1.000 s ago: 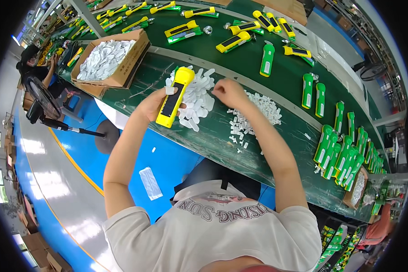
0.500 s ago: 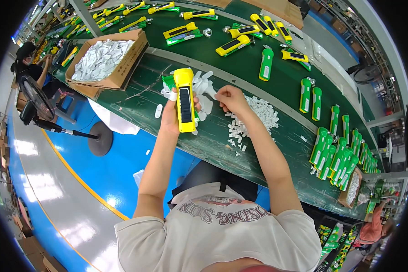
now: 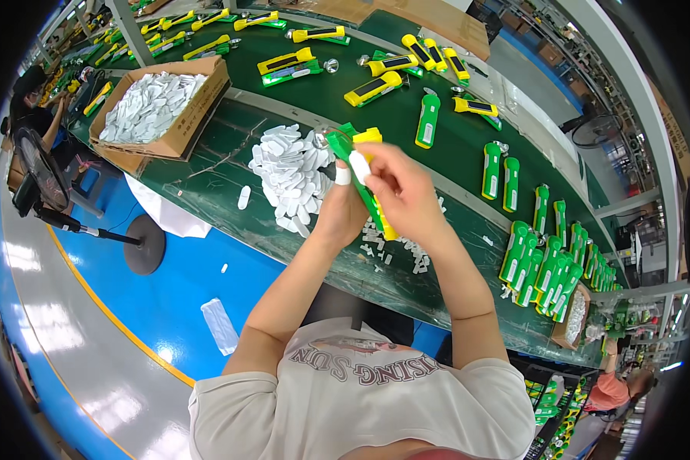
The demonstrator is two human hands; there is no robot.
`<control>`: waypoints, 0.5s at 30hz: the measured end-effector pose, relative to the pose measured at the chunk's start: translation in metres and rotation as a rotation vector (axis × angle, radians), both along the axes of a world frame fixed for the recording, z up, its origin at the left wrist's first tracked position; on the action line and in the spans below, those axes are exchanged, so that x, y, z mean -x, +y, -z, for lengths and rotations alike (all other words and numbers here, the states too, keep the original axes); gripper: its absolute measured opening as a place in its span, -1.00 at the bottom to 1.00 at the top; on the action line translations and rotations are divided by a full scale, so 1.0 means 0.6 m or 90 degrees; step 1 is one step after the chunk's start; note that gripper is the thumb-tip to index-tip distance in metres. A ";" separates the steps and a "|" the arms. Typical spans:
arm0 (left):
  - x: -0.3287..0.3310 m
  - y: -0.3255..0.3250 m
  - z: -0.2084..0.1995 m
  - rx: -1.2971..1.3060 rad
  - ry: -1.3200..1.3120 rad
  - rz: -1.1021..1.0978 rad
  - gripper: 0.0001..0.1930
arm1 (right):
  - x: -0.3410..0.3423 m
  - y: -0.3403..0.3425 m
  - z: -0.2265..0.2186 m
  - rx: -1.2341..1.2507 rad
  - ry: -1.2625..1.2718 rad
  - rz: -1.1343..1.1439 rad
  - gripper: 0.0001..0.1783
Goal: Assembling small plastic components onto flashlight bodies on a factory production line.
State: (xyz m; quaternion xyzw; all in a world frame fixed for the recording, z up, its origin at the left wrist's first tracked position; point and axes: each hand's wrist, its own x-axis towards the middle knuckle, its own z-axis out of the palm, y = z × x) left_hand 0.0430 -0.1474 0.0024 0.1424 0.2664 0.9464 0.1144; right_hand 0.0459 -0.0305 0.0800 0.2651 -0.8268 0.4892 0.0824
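Observation:
My left hand grips a yellow and green flashlight body, holding it up above the green table. My right hand is on the same flashlight from the right, its fingers pressing a small white part against its side. A heap of flat white plastic pieces lies just left of my hands. Smaller white bits are scattered under my right wrist.
A cardboard box of white pieces stands at the table's left end. Yellow and green flashlights lie along the conveyor, with a green cluster at right. A floor fan stands left; another person sits beyond.
The flashlight has turned from face-up yellow to edge-on and moved right. My right hand left the white bits and came up onto the flashlight with a white part.

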 end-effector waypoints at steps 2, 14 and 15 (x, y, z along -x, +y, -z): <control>-0.001 0.001 0.014 -0.015 0.000 0.012 -0.28 | -0.006 -0.001 0.003 -0.055 0.097 -0.001 -0.52; 0.002 -0.006 0.006 -0.033 -0.024 -0.054 -0.38 | -0.025 0.026 -0.004 -0.262 0.343 0.101 -0.24; 0.008 -0.003 -0.010 -0.053 -0.038 -0.042 -0.39 | -0.039 0.033 0.000 -0.266 0.346 0.106 -0.24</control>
